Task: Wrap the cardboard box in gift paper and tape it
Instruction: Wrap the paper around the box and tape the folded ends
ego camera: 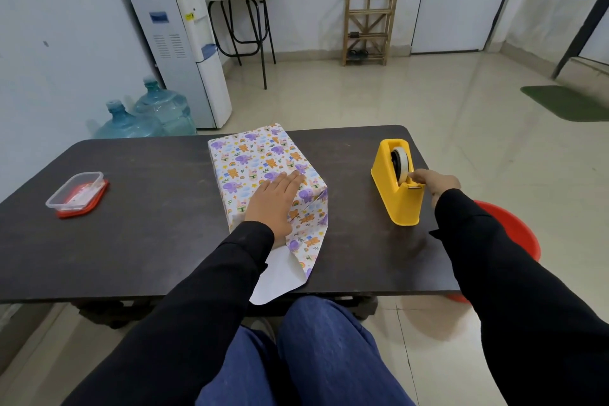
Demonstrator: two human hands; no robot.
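The box (257, 158) stands in the middle of the dark table (148, 234), covered in white gift paper printed with purple elephants and orange bears. Its near end is unfolded: a loose paper flap (286, 270) lies toward the table's front edge, white side up. My left hand (275, 203) rests flat on the box's near top edge, fingers spread, pressing the paper down. To the right stands a yellow tape dispenser (397, 184) with a roll of tape in it. My right hand (435, 183) pinches the tape end at the dispenser's cutter.
A clear plastic container on a red lid (77, 194) sits at the table's left. A red basin (514, 234) is on the floor to the right of the table. Water bottles (155, 112) and a dispenser (181, 39) stand beyond the far left edge.
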